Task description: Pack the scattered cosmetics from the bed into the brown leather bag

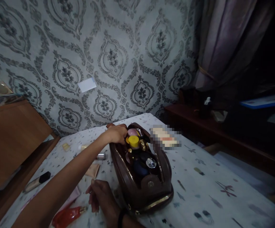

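A brown makeup bag point(149, 190) with gold zips stands unzipped on the table, packed with cosmetics. Inside it are a yellow-lidded jar point(134, 142), a pink round item point(132, 132), a clear faceted cap point(151, 163) and a dark blue item point(140, 168). My left hand point(117, 133) reaches to the bag's far left end, its fingers curled over the rim; their tips are partly hidden. Beside the bag's near left side, my right hand point(101, 196), with a black wristband, hovers palm inward. Its fingers are loosely bent and apart, and nothing shows in them.
Left of the bag lie a red bottle point(67, 217), a peach tube point(92, 170), a silver-capped item point(101, 155) and a foundation bottle point(37, 182). A blurred-out flat item point(165, 137) lies to the right. A wooden panel point(16, 139) borders the left, a dark red ledge point(187, 122) the right.
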The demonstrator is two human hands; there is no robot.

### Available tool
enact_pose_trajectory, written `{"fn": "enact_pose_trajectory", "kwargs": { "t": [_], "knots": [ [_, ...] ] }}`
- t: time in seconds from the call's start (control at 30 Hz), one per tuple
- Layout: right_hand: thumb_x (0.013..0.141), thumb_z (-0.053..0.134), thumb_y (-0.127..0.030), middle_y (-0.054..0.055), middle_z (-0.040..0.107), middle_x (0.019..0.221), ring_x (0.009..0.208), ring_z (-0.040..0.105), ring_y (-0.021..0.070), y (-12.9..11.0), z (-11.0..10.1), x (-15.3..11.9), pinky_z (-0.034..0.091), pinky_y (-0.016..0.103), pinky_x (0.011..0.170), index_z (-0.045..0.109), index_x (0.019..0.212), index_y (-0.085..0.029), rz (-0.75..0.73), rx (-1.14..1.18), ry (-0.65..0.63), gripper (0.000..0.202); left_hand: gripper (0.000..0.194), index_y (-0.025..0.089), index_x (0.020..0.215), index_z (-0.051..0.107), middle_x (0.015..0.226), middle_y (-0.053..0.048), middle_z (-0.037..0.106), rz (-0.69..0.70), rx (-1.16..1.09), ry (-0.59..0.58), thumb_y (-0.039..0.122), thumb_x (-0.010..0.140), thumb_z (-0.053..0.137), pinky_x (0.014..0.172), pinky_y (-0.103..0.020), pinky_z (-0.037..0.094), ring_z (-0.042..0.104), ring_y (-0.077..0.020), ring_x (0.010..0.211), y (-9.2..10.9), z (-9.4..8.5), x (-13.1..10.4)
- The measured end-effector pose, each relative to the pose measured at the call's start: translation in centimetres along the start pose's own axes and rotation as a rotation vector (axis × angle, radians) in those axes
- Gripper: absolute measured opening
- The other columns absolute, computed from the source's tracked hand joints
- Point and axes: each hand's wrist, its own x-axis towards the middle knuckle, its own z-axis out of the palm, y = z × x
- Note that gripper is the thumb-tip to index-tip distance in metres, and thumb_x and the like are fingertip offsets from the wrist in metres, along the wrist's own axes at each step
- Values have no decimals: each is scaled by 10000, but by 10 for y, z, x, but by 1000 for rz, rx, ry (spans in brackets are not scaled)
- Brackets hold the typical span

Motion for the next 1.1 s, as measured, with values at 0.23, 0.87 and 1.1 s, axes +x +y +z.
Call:
{"fn": "enact_pose_trajectory", "kwargs": {
  "t": [0.23, 0.87, 1.1],
  "knots": [
    [655, 476, -903, -58, 505, 501, 345, 414, 56, -4, 1, -3, 211, 224, 362, 558, 755, -166, 9, 6, -12, 749, 260, 180, 948, 684, 895, 10, 697, 99, -192, -39, 233, 708, 765, 598, -221, 389, 632, -152, 787, -15, 4, 0],
    [609, 453, -950, -56, 503, 516, 357, 409, 53, -14, 3, -11, 222, 219, 381, 550, 747, -170, -5, -44, -22, 799, 195, 172, 821, 631, 719, 46, 690, 210, -520, -60, 220, 689, 766, 575, -203, 362, 609, -117, 660, -22, 17, 0],
    [681, 449, -914, -59, 495, 513, 362, 408, 51, -13, 2, -10, 220, 227, 392, 579, 748, -156, -2, -64, -31, 773, 277, 173, 854, 634, 808, 19, 727, 218, -496, -62, 303, 674, 800, 577, -190, 360, 642, -131, 729, -22, 19, 0]
  ]
}}
